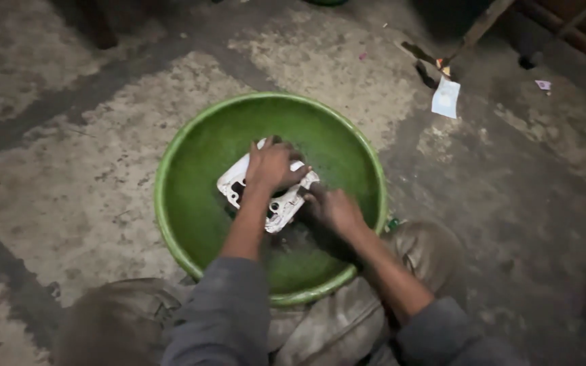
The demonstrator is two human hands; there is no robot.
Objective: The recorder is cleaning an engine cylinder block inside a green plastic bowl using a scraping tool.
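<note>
Head view down at my lap: dim light blurs the details, and the lower half of the white metal part (266, 193) is hidden under my arms. My left hand (272, 166) lies spread on top of it, pressing it down. My right hand (334, 210) curls at its lower right edge; what it grips I cannot tell. That part sits inside a round green basin (191, 196) between my knees, on stained concrete floor (69, 169). A paper scrap (445, 98) lies well beyond.
</note>
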